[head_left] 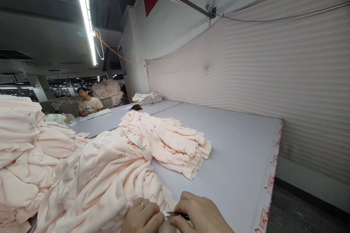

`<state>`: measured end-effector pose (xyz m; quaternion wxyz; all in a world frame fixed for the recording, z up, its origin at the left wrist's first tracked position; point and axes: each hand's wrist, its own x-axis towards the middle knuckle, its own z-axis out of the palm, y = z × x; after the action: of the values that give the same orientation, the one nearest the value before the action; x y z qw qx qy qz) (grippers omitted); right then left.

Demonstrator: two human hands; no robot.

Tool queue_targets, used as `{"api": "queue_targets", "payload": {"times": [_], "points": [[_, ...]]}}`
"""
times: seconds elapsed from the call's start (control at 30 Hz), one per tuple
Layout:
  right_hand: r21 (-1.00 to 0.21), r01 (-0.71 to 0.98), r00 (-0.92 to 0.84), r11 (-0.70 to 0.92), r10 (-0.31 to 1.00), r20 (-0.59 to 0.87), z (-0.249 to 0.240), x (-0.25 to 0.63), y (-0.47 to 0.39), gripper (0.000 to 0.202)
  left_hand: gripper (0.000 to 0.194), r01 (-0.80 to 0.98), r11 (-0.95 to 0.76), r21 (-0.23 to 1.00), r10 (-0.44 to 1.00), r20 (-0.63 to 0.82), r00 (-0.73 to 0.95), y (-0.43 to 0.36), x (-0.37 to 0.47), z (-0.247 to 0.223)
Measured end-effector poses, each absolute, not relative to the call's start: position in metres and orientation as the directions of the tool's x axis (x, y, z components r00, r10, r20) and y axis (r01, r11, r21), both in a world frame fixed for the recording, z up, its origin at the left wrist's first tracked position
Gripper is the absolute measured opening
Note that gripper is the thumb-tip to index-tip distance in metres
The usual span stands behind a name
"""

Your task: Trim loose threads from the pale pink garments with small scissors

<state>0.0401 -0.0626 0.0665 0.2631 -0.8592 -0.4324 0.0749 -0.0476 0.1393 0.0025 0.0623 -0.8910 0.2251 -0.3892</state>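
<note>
At the far left a tall stack of folded pale pink printed garments (16,123) rises at the edge of the grey worktable (240,145). Spilling out from it towards the middle is a loose, rumpled heap of the same soft pink fleecy cloth (95,178), which runs down to the near edge of the table. Behind that, across the room, a person in a light T-shirt (88,105) sits at a neighbouring table.

Down at the bottom, the left hand (142,217), a gold ring (142,204) on one finger, is curled closed on the near end of the heap, pinching a bit of the pink fabric. Touching it on the right, the right hand (201,215) is closed around a small dark metal tool (175,214), perhaps thread snips; its tip points left and meets the fabric at the left hand's fingertips.

Further back, right of centre, lies a neater pile of flat pink garments (169,142), well apart from the hands. To its right the grey tabletop runs bare to a red-printed edge (269,185), and a pink-and-white striped fabric (259,65) hangs along the wall on the right.
</note>
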Motion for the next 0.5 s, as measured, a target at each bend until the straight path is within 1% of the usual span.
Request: {"api": "queue_targets", "payload": {"times": [0.1, 0.2, 0.3, 0.4, 0.5], "points": [[-0.484, 0.713, 0.604, -0.507, 0.795, 0.057, 0.078, 0.041, -0.063, 0.02, 0.019, -0.337, -0.89, -0.307, -0.453, 0.676, 0.581, 0.137, -0.047, 0.003], [-0.521, 0.687, 0.606, -0.507, 0.795, 0.027, 0.087, 0.042, -0.063, 0.017, 0.021, -0.35, -0.876, -0.333, -0.481, 0.665, 0.571, 0.136, -0.046, 0.003], [-0.569, 0.66, 0.602, -0.491, 0.798, 0.01, 0.09, 0.042, -0.064, 0.013, 0.021, -0.389, -0.864, -0.319, -0.498, 0.65, 0.574, 0.137, -0.046, 0.004], [-0.598, 0.632, 0.611, -0.493, 0.791, -0.007, 0.087, 0.042, -0.062, 0.011, 0.022, -0.394, -0.865, -0.31, -0.495, 0.656, 0.57, 0.138, -0.047, 0.004], [-0.62, 0.613, 0.613, -0.49, 0.79, -0.017, 0.085, 0.044, -0.06, 0.011, 0.024, -0.355, -0.886, -0.299, -0.46, 0.675, 0.578, 0.135, -0.049, 0.005]]}}
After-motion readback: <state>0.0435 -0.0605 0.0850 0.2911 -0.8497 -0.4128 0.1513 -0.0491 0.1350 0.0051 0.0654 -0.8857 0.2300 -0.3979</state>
